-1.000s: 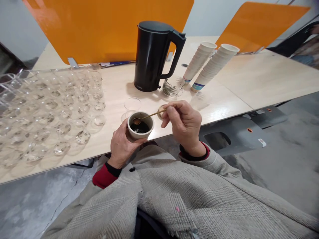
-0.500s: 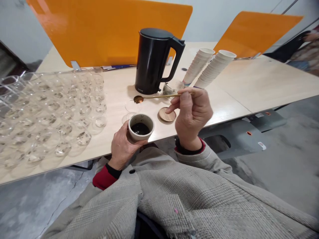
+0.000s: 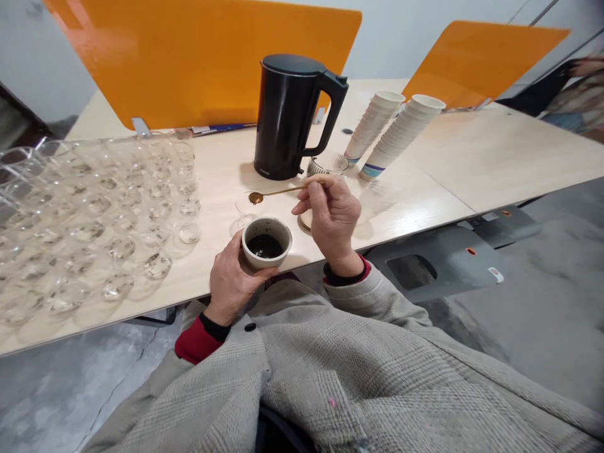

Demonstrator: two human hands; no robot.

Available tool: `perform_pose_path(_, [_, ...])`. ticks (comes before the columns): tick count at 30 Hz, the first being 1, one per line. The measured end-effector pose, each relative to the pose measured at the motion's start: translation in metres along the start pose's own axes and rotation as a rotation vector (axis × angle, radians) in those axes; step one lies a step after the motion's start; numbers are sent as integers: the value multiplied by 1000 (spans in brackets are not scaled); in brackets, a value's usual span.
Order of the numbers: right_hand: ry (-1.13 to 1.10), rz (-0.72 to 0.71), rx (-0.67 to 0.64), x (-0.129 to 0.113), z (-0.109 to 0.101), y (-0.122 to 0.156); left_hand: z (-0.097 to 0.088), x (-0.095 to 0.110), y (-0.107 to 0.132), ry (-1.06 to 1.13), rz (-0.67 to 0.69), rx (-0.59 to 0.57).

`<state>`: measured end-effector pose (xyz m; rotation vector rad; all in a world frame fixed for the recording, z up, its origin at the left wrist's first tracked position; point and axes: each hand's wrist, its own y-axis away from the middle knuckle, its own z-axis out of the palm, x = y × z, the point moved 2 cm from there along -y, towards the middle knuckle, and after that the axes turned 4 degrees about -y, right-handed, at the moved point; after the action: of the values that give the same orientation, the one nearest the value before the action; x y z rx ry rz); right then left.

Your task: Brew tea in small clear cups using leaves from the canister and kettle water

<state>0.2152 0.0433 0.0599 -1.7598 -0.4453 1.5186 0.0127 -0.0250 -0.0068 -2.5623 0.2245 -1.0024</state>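
My left hand (image 3: 231, 280) is wrapped round a pale cup (image 3: 267, 259) with dark liquid inside and dark specks on its inner wall. Between the thumb and fingers of my right hand (image 3: 333, 217) is the handle of a long thin gold spoon (image 3: 256, 198). Its bowl, holding something brown, is over a small clear glass (image 3: 244, 220) behind the cup; whether it touches the glass I cannot tell. A round wooden lid or coaster (image 3: 304, 221) is mostly hidden behind my right hand. Behind that hand stands a ribbed clear glass vessel (image 3: 325, 165), partly covered.
A black electric kettle (image 3: 287, 119) stands at the back. Many small clear glasses (image 3: 117, 248) fill the table's left side. Two stacks of paper cups (image 3: 403, 129) lean right of the kettle. Orange dividers (image 3: 202, 63) line the back, and a grey chair (image 3: 443, 264) is at the right.
My right hand has moved left and slightly down with the spoon, now covering much of the wooden disc. The spoon's bowl is slightly lower and further left. My left hand still holds the cup.
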Motion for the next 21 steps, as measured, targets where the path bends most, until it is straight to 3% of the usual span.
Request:
perform_pose_path(7, [-8,-39,166,-1,-28,-15,1,-2,0,-12,-3,-8])
perform_pose_path(11, [-27,-54,139,-5,-22,-10,1,-1,0,-3,16,1])
perform_pose_path(15, [-11,-85,196,-6,-20,-10,0,0,0,-9,23,-1])
perform_pose_path(21, [124,-152,369,14,-53,-35,1,-2,0,-23,25,26])
